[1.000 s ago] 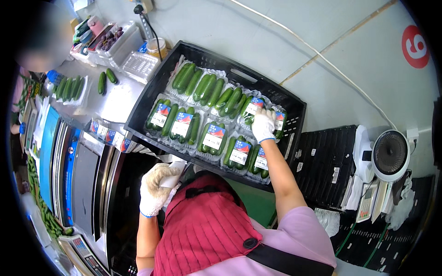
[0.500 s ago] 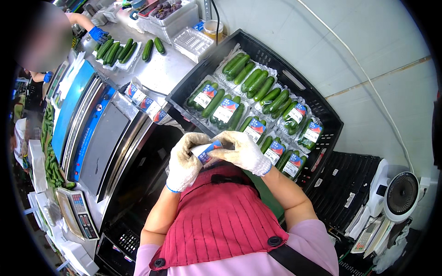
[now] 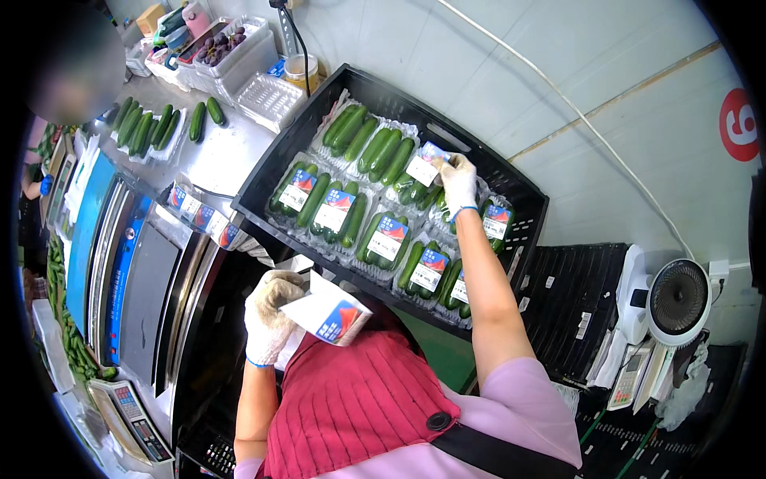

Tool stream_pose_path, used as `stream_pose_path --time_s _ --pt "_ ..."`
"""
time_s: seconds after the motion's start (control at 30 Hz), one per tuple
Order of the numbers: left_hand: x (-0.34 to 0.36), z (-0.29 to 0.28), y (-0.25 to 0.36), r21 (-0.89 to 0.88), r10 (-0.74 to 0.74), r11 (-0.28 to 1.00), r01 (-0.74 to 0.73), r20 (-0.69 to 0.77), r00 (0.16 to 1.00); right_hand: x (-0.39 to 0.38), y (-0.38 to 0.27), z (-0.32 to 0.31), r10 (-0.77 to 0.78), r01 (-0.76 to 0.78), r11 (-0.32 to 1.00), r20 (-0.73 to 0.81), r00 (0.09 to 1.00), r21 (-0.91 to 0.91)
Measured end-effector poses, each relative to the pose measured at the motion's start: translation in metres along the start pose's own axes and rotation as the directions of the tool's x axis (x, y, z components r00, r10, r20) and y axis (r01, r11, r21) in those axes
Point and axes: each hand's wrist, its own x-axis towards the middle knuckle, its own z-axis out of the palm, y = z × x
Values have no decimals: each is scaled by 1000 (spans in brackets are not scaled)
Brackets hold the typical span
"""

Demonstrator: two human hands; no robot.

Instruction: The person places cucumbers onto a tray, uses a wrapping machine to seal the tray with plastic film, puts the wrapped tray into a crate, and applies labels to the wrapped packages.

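Note:
My left hand (image 3: 270, 313), in a white knit glove, is closed on a folded strip of labels (image 3: 341, 321) in front of my apron. My gloved right hand (image 3: 459, 182) reaches over a black plastic crate (image 3: 254, 185) and pinches a single label (image 3: 423, 164) by its edge. That label lies against a wrapped pack of cucumbers (image 3: 412, 192), partly covering it. Other packs in the crate, such as the cucumber pack (image 3: 386, 239) in the near row, carry blue, red and white labels. At least one far pack, a cucumber tray (image 3: 387, 154), shows none.
A wrapping machine (image 3: 148, 279) stands on the left, with a label strip (image 3: 205, 215) at its corner. Loose cucumbers (image 3: 206, 116) and clear trays (image 3: 270, 100) lie on the steel table. To the right are stacked black crates (image 3: 570, 303) and a fan (image 3: 678, 297).
My right hand has left the strip and moved forward and right over the crate with one label. My left hand, still holding the strip, has shifted left. The view has shifted right.

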Motion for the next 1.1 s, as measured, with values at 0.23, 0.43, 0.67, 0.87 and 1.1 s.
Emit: stream_pose_path --time_s 0.23,0.43,0.67,0.87,1.1 --pt "-3 -1 15 -351 -244 907 233 13 970 -10 18 14 -388 227 704 -97 916 -673" --pt "4 -7 4 -64 -33 997 38 81 996 -39 18 13 -216 458 494 407 888 -739" --pt "9 -9 11 84 42 996 -29 -152 987 -78 -44 35 -406 510 726 312 859 -461" --pt "10 -3 13 -329 -146 939 103 -106 984 -189 -119 80 -219 88 976 916 335 201" --pt "4 -2 -23 -205 -202 959 193 -24 979 -181 -141 82 -207 -1 971 849 485 238"
